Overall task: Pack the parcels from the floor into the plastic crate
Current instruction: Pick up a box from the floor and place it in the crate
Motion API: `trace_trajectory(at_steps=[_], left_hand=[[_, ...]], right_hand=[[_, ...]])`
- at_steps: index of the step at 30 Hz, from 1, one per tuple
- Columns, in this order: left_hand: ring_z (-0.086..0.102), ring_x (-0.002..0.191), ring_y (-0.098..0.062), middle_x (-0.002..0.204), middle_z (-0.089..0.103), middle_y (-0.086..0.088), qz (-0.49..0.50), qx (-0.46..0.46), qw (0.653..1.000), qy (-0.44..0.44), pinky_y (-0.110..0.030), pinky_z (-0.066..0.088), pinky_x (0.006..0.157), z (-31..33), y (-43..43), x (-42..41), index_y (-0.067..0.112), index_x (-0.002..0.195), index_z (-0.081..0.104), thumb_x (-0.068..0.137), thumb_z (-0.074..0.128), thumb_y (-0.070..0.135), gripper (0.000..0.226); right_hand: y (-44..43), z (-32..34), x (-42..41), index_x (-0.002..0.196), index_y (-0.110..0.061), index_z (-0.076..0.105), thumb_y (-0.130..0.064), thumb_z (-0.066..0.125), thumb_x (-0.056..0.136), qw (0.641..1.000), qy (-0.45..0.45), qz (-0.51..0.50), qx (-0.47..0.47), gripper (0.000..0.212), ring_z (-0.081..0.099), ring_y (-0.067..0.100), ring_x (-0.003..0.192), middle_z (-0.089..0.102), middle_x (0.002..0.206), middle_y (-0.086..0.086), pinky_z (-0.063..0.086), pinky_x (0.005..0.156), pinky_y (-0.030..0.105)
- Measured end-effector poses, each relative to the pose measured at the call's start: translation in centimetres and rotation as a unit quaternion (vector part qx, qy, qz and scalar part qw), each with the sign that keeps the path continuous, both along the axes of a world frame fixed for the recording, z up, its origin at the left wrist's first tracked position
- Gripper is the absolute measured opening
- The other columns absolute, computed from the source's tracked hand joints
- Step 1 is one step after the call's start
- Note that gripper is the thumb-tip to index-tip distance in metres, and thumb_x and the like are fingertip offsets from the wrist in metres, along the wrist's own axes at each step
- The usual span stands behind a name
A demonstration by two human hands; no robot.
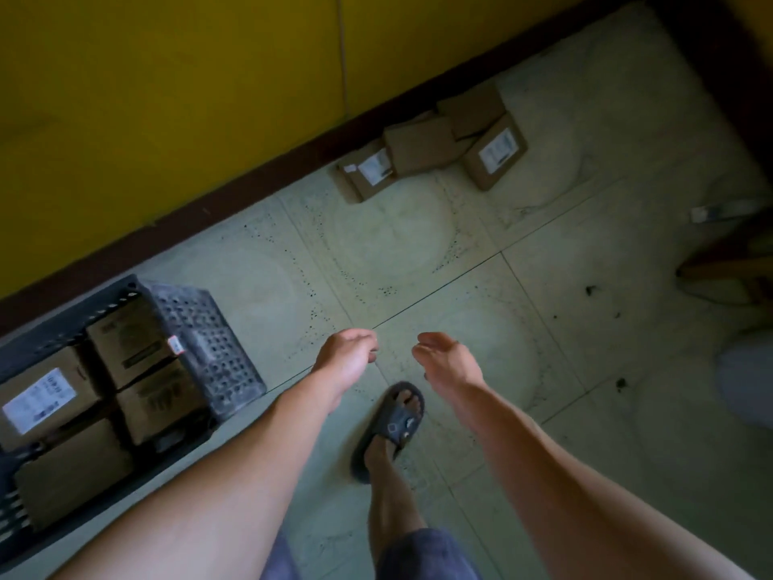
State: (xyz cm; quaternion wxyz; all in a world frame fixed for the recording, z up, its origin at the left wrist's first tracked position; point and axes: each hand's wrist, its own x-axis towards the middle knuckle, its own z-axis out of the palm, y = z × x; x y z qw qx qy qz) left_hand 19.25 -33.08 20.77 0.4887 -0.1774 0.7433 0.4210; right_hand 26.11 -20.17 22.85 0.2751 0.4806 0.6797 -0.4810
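Both hands hung empty at mid-frame, the left hand (pixel 349 355) loosely curled and the right hand (pixel 443 362) relaxed, palm up. A cluster of cardboard parcels (pixel 418 146) lay by the skirting at upper centre, well apart from the partly filled plastic crate (pixel 209 349) at lower left. Stepping closer before stooping, then taking one box squarely by its sides, would likely serve best.

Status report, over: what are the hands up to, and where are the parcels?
Left hand and right hand open, empty. Loose parcels on floor by wall; packed parcels in crate. Nothing in the way.
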Motion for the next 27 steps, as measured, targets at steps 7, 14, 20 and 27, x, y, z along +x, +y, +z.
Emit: trace_trajectory(at_steps=[7,14,20,27], left_hand=[[0.062,0.094,-0.020,0.103,0.067,-0.008,-0.005,0.036,0.999,-0.005,-0.025,0.047,0.080,0.7,13.1,-1.8,0.018,0.102,0.065,0.093,0.052,0.012,0.016],[0.064,0.092,-0.018,0.103,0.068,-0.005,0.030,0.031,0.999,-0.027,-0.028,0.047,0.082,0.1,24.7,-7.1,0.014,0.109,0.066,0.094,0.052,0.013,0.020],[0.058,0.105,-0.022,0.119,0.064,-0.004,0.044,-0.014,0.998,-0.032,-0.026,0.044,0.089,-3.6,34.4,-13.0,0.021,0.110,0.067,0.094,0.055,0.022,0.020],[0.063,0.086,-0.012,0.107,0.066,-0.004,0.103,-0.005,0.992,-0.079,-0.028,0.050,0.087,-8.1,43.9,-17.7,0.013,0.121,0.062,0.095,0.055,0.018,0.027]], right_hand=[[12.6,1.0,-0.6,0.126,-0.021,0.061,-0.022,0.058,0.088,0.999,-0.028,-0.028,0.012,0.038,0.064,0.021,0.107,0.065,0.122,0.000,0.051,0.096,0.034],[25.9,0.7,-6.8,0.113,-0.007,0.064,-0.016,0.057,0.088,0.998,-0.049,0.012,0.044,0.028,0.065,0.032,0.099,0.068,0.112,0.013,0.053,0.090,0.045],[38.4,-3.6,-14.9,0.124,-0.017,0.061,-0.021,0.054,0.092,0.993,-0.068,0.089,0.034,0.033,0.064,0.025,0.102,0.067,0.120,0.008,0.051,0.088,0.032],[50.0,-9.0,-22.3,0.133,-0.018,0.053,-0.022,0.052,0.094,0.984,-0.084,0.155,0.034,0.039,0.053,0.023,0.123,0.057,0.132,0.004,0.041,0.101,0.032]])
